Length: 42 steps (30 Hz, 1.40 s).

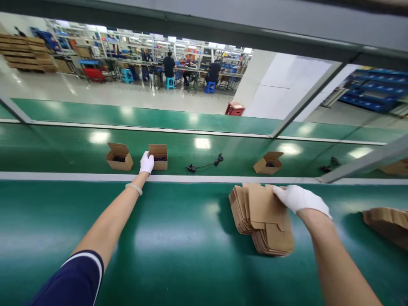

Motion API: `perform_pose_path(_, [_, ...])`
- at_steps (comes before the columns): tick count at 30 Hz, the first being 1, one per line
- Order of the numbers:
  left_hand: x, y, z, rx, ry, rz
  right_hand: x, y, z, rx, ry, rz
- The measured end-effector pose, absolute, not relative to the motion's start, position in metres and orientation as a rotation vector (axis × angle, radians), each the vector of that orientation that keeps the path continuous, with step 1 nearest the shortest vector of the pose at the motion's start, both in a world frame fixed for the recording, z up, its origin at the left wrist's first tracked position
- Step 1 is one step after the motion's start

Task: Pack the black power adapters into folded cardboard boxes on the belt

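Observation:
My left hand [147,163], in a white glove, reaches to the far strip of the green bench. Its fingers close on the left side of a small open cardboard box [160,166] with dark contents. At the right, my white-gloved right hand [301,199] pinches the upper right edge of a flat folded carton [263,206]. That carton lies on top of a fanned pile of flat cartons [279,242]; whether it is lifted off the pile I cannot tell. Between the hands, farther back, lies a black power adapter [191,168] with its cable stretched to the right.
Open boxes with dark contents stand at the left [119,164] and right [267,168]. Another black adapter [325,168] lies near a slanted metal post [366,159]. More flat cartons [387,225] sit at the right edge. A white rail [191,179] divides the bench lengthwise.

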<state>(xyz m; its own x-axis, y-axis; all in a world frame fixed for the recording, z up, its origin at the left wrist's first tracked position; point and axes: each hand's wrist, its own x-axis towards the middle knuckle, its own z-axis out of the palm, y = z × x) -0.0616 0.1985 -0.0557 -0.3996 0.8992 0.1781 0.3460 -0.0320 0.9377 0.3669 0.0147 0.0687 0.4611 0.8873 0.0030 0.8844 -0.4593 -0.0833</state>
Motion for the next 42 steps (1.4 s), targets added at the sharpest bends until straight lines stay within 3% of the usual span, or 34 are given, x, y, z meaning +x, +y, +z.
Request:
perform_pose_path(3, [-0.067,0.183,-0.047,1.255,1.758,1.528,0.342,0.003,0.098,-2.883,-1.429,0.016])
perform_pose_path(7, [-0.025,0.106,-0.029,1.411,1.529,1.589,0.28,-0.002,0.114,-2.65,-1.516,-0.247])
perform_pose_path(9, [0.005,0.053,-0.018,1.747,0.929,1.337,0.246,0.003,0.108,-2.437,-1.636,-0.291])
perform_pose_path(11, [0.027,0.009,-0.006,1.826,0.71,1.05,0.22,0.009,0.095,-2.186,-1.75,-0.271])
perform_pose_path(14, [0.029,-0.022,0.013,1.687,0.688,0.892,0.201,0.016,0.076,-1.807,-1.774,-0.047])
perform_pose_path(17, [0.006,-0.017,0.028,1.413,0.656,0.949,0.198,0.015,0.066,-1.479,-1.715,0.422])
perform_pose_path(20, [-0.017,-0.005,0.03,1.261,0.694,1.026,0.191,0.007,0.065,-1.429,-1.749,0.645])
perform_pose_path(25, [-0.029,-0.003,0.014,1.234,0.727,1.138,0.167,-0.008,0.073,-1.485,-1.921,-0.258])
perform_pose_path(28, [-0.03,-0.007,0.007,1.267,0.708,1.16,0.153,-0.009,0.08,-1.262,-2.31,-0.51])
perform_pose_path(34, [-0.033,-0.016,-0.006,1.456,0.804,1.089,0.135,-0.001,0.065,-1.281,-2.655,-0.358])
perform_pose_path(42, [-0.046,-0.011,0.004,1.842,0.866,0.889,0.132,-0.016,0.036,-1.06,-2.419,-0.148])
